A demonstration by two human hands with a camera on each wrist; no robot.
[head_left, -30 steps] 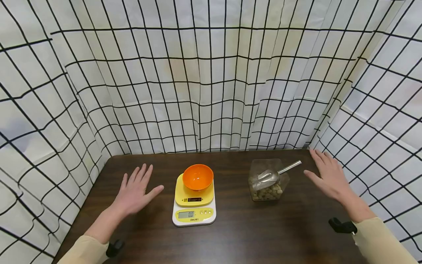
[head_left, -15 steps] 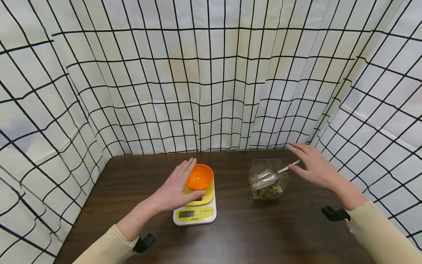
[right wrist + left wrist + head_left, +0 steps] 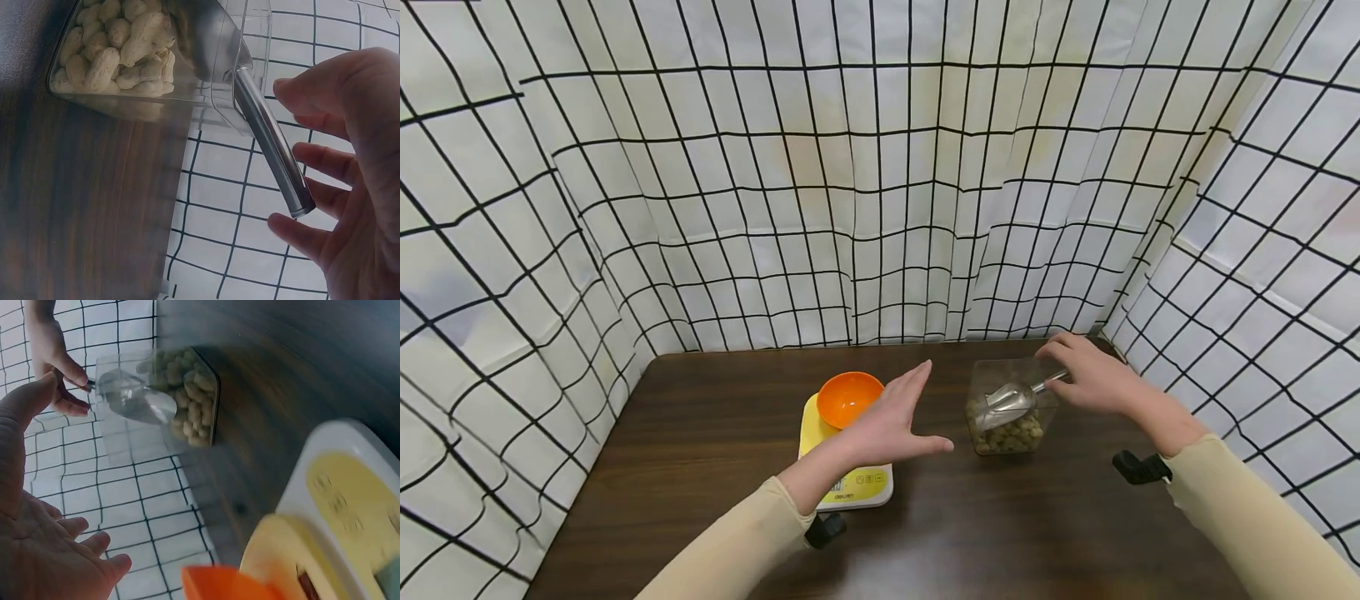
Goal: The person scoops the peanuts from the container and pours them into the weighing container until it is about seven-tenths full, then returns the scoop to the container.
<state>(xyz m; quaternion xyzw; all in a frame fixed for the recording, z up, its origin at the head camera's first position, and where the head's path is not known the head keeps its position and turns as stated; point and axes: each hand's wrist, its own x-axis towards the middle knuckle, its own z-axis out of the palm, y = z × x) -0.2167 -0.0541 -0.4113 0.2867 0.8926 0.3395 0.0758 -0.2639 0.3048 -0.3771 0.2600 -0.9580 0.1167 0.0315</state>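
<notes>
A clear container (image 3: 992, 372) holds unshelled peanuts (image 3: 103, 53) and a metal scoop (image 3: 1006, 402), whose handle sticks out over the rim towards the right. My right hand (image 3: 1093, 377) is at that handle (image 3: 275, 147); in the right wrist view its fingers are spread and slightly bent beside the handle, the thumb apart from it. Palm turned towards the container, my left hand (image 3: 880, 429) hangs over the kitchen scale (image 3: 859, 498) with straight fingers and holds nothing. It hides part of the scale and of the orange bowl (image 3: 844, 398) on top.
A dark wooden table (image 3: 722, 433) bears everything. White curtains with a black grid (image 3: 895, 208) enclose its back and both sides. Each wrist carries a black camera mount, such as the left mount (image 3: 825, 530).
My left hand has swept right, from the table left of the scale, across it towards the container. The right hand has come left from beside the container to the scoop's handle.
</notes>
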